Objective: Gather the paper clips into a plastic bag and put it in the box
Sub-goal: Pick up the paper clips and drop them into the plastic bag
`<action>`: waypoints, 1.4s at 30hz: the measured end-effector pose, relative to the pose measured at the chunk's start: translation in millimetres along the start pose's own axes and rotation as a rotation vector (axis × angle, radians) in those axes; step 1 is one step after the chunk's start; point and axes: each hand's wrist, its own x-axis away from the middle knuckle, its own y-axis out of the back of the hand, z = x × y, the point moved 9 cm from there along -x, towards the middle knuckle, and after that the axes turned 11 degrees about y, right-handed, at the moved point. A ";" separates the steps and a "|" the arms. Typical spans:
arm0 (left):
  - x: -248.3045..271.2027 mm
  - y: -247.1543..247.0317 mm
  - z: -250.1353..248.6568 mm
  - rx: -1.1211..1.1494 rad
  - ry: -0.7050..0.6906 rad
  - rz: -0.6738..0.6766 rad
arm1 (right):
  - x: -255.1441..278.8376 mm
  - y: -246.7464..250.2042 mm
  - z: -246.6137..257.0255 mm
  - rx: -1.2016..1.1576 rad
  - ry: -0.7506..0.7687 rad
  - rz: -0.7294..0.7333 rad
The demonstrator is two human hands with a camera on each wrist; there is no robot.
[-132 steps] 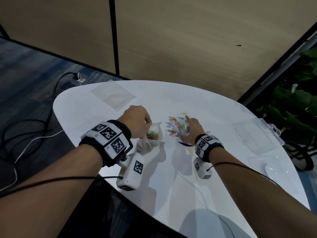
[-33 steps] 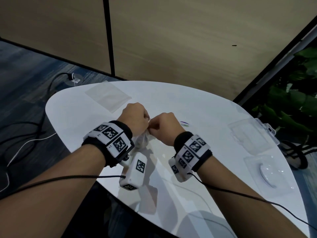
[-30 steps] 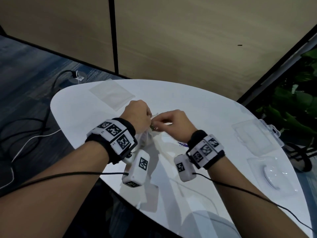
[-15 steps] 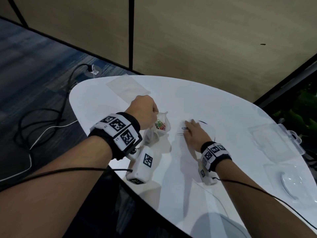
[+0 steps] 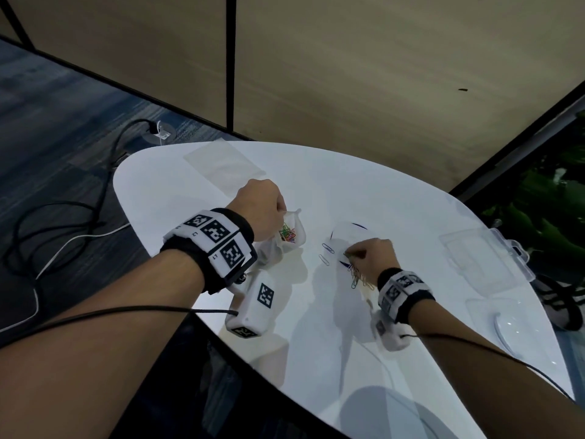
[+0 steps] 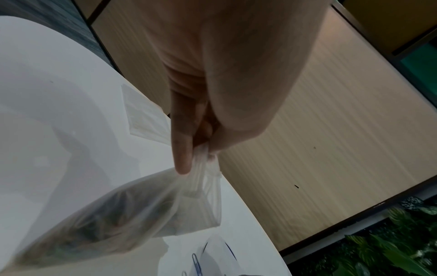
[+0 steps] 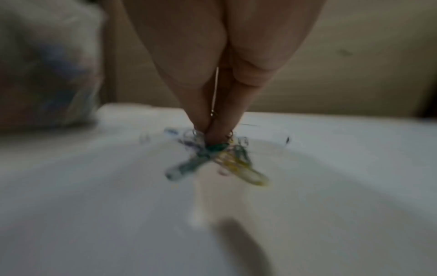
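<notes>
My left hand (image 5: 267,207) pinches the rim of a small clear plastic bag (image 5: 289,237) and holds its mouth up; coloured paper clips lie inside. In the left wrist view the bag (image 6: 141,211) hangs from my thumb and forefinger over the white table. My right hand (image 5: 368,256) pinches a bunch of paper clips (image 5: 359,278) just above the table; the right wrist view shows the bunch (image 7: 220,158), blurred, dangling from the fingertips (image 7: 201,123). Two loose clips (image 5: 326,253) lie on the table between the hands.
A clear plastic box (image 5: 484,261) with its lid open sits at the table's right edge. A clear lid or dish (image 5: 509,327) lies nearer me on the right. A spare flat bag (image 5: 221,164) lies at the far left. Cables run over the floor at the left.
My right hand left the bag, went down to the table on the right and now has a bunch of clips pinched and lifted. The left hand has kept the bag in place.
</notes>
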 end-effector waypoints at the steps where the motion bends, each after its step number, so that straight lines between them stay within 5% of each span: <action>1: 0.2 -1.2 -1.7 -0.005 -0.001 0.001 | 0.4 2.8 -15.4 -0.131 -0.125 -0.024; 5: 0.4 -9.0 -9.6 -0.032 -0.009 0.011 | 9.1 5.3 -39.3 -0.844 -0.421 -0.151; 9: -0.3 -17.0 -16.7 -0.038 -0.018 0.018 | 5.0 32.4 15.8 -1.246 -0.310 -0.154; 13: -1.9 -27.1 -23.2 0.004 -0.018 0.042 | 3.8 50.9 83.1 -1.273 -0.140 -0.074; 16: -2.2 -30.1 -25.1 0.058 -0.017 0.034 | 7.6 41.5 112.7 -1.093 -0.042 -0.065; 19: -2.0 -29.2 -23.4 0.080 -0.002 0.018 | 10.1 36.9 127.2 -0.648 0.125 -0.023; 21: -1.3 -27.1 -22.2 0.080 -0.003 0.009 | 9.8 42.0 132.2 -0.644 0.163 -0.005; 24: -1.5 -23.1 -19.6 0.064 -0.004 0.000 | 6.0 58.6 104.4 -0.919 0.029 -0.160; 26: -2.5 -20.6 -16.9 0.066 0.001 0.008 | -0.8 60.0 59.6 -0.645 -0.079 -0.243; 28: -2.5 -18.6 -14.0 0.077 0.006 0.018 | -1.4 32.4 18.1 -0.162 -0.194 -0.008; 31: -1.5 -15.7 -11.8 0.057 -0.001 0.021 | 12.5 -23.2 -10.3 0.080 -0.266 0.276; 35: -0.7 -11.6 -10.2 0.034 -0.010 0.023 | 14.1 -60.2 29.4 0.081 -0.061 0.228; 39: 2.1 -9.9 -12.2 -0.005 -0.022 0.015 | 28.4 -81.3 78.7 0.364 0.305 0.315; 42: 2.8 -9.1 -12.7 -0.021 -0.023 0.011 | 52.8 -74.9 70.4 0.545 0.466 0.359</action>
